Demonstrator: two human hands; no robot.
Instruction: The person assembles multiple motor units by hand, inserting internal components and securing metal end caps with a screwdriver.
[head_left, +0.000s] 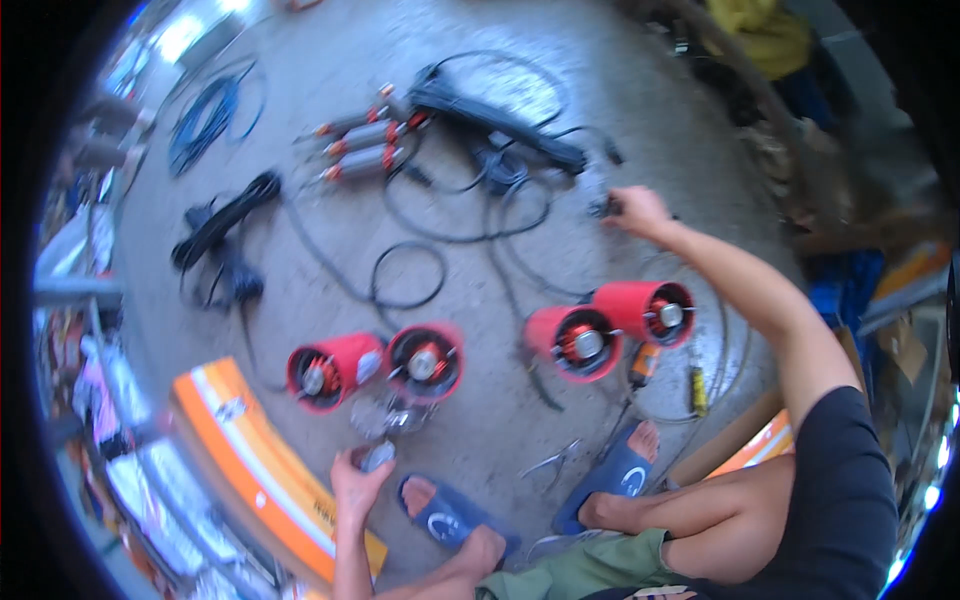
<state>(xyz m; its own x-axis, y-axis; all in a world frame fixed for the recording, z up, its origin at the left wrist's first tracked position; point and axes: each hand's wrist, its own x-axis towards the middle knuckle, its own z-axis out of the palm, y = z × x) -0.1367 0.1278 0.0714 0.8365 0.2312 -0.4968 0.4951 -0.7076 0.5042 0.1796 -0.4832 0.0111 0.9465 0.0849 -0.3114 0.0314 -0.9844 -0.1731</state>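
My left hand, low in the view, is closed on a small round greyish, see-through piece. Just beyond it lies a clear plastic item, blurred. My right arm reaches far out to the right, and the fingers of my right hand are pinched around a small dark part just above the floor. Between my hands several red motor housings with windings inside lie in two pairs, one pair with a left housing and a right housing, the other including a housing.
Several grey motor armatures lie farther off beside black bundled cables. A blue cable coil is at the far left. An orange box, pliers, an orange-handled tool and a yellow-handled screwdriver lie near my feet.
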